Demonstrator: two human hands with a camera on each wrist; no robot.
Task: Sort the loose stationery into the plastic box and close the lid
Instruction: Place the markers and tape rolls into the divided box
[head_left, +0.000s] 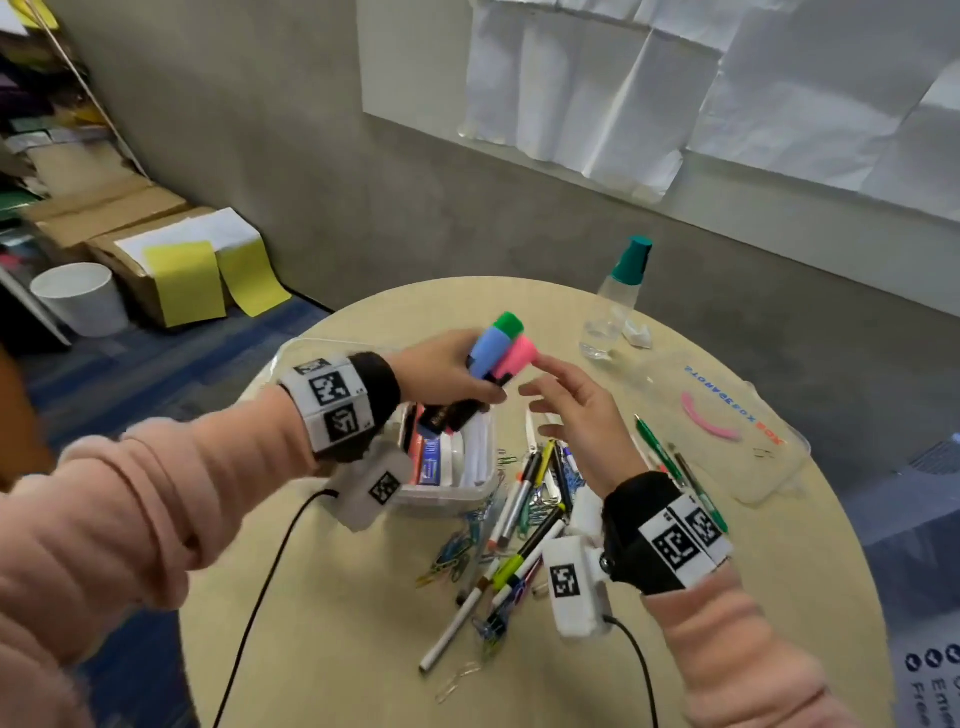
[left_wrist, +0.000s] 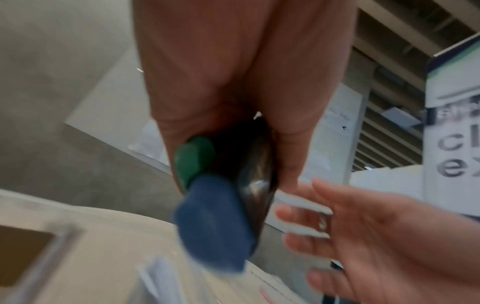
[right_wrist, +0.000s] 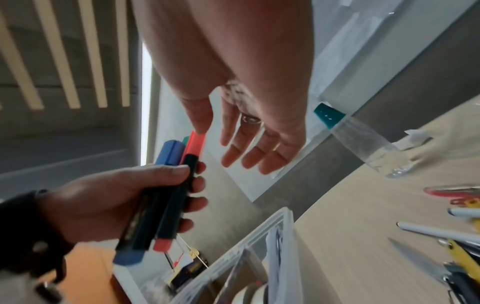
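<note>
Bunching three highlighters (head_left: 496, 358) in the curled left hand (head_left: 441, 374) above the plastic box (head_left: 452, 467) near the table's left edge, with the right hand (head_left: 576, 410) spread empty alongside, one could be dropped outside if squeezed loosely.

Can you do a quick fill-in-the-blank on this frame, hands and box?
1. The left hand grips ____ highlighters above the plastic box.
2. The right hand is open and holds ____.
3. The lid lies on the table, so the box is ____.

Missing: three; nothing; open
</note>
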